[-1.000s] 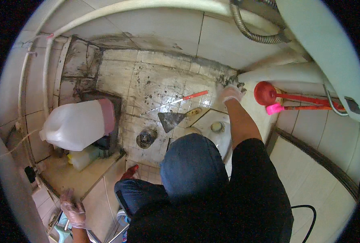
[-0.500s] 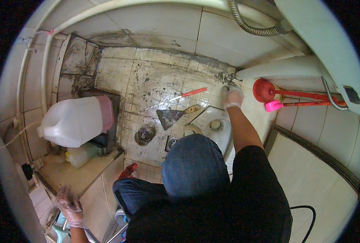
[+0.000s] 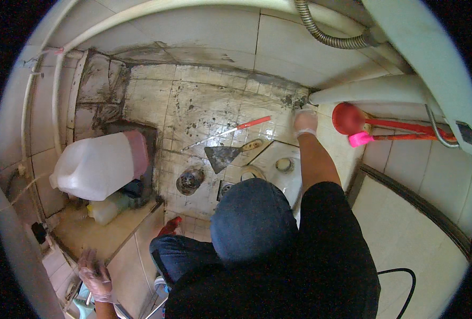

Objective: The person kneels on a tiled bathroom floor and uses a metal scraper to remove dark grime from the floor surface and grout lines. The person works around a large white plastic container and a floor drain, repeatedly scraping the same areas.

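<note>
My right hand, in a clear plastic glove, reaches down to the tiled floor by the lower end of a white pipe. Its fingers are bent and blurred against the dirty tiles, and what they hold is hidden. My left hand, gloved the same way, rests at the edge of a tan ledge with its fingers apart. Between the hands lie a putty knife with a dirty triangular blade and a long thin blade with a red handle. A beige ring is partly hidden by my knee.
A large white jug and a smaller bottle stand at left. A dirty round container sits near a floor drain. A white ceramic pan is beside my right forearm. A red plunger and pink-headed tool lie at right.
My right hand has shifted slightly on the floor and its fingers are more blurred. My left hand stays at the ledge. The view has tilted a little; the tools lie where they were.
</note>
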Motion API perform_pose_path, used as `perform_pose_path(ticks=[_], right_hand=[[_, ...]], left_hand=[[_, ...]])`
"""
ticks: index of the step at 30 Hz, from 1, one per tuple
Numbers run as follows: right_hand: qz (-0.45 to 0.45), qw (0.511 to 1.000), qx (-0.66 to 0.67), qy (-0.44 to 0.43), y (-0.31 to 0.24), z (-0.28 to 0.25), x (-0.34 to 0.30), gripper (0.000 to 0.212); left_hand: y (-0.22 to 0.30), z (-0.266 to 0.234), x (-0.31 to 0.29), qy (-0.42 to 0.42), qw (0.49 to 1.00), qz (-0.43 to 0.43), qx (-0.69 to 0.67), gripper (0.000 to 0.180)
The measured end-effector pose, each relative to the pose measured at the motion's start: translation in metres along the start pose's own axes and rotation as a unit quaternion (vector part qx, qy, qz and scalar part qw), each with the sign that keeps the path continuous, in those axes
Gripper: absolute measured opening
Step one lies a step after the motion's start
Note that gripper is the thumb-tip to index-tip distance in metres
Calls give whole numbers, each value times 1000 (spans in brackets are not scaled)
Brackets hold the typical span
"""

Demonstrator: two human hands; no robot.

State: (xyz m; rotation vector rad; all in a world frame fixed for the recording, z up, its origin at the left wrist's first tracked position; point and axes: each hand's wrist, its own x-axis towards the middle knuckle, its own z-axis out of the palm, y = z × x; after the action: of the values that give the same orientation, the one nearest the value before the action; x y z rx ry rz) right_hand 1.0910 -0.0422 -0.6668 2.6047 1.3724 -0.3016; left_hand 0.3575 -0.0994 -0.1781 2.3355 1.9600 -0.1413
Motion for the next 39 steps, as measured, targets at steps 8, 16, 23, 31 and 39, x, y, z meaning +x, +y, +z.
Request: perform_pose_path(ticks=[8,16,23,31,39], right_hand=[[97,991,86,35,54,-2,-2,30],[162,944,280,67,83,17,19,29],[115,973,198,41,80,37,47,31],[206,960,183,41,81,-13,6,36],[41,986,154,54,55,2,-10,47]], left_hand=[[15,1,8,-5,991,85,105,41],[16,10,11,-13,990,85,109,44],[7,19,13,-6,997,30,64,44],[5,19,22,9,999,44,29,41],[26,14,17,19,998,46,44,39]])
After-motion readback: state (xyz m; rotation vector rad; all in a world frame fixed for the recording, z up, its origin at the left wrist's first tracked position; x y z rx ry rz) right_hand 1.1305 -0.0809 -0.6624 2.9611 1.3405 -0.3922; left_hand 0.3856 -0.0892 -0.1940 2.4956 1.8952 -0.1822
